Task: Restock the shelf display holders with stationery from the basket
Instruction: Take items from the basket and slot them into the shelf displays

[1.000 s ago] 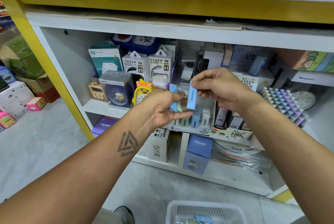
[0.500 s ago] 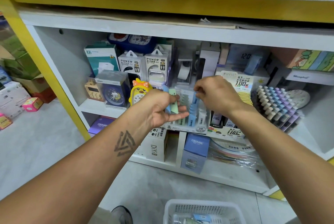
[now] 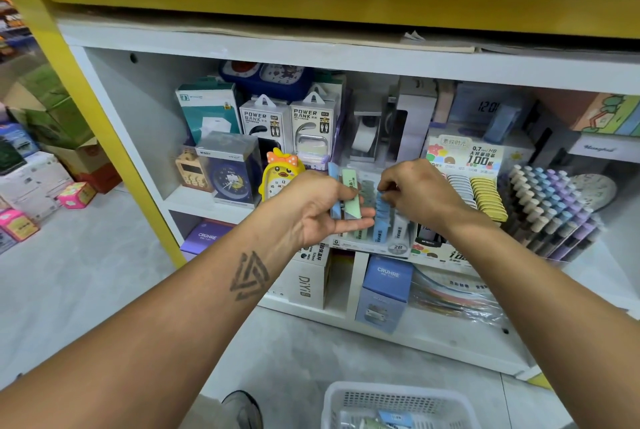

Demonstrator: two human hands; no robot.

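Low at the bottom edge of the frame, a white basket (image 3: 398, 401) sits on the floor with a few small packs inside. Mid-frame, the left hand (image 3: 313, 208) holds a green pack (image 3: 352, 201) and a blue pack (image 3: 334, 198) upright between thumb and fingers. Just right, the right hand (image 3: 420, 194) pinches another blue pack's (image 3: 381, 220) top, standing upright in the clear display holder (image 3: 370, 245) at the shelf's front edge. Right of it stand pastel pens (image 3: 550, 206).

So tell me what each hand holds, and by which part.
Left hand: green and blue packs, around their middles. Right hand: blue pack, pinched at its top.
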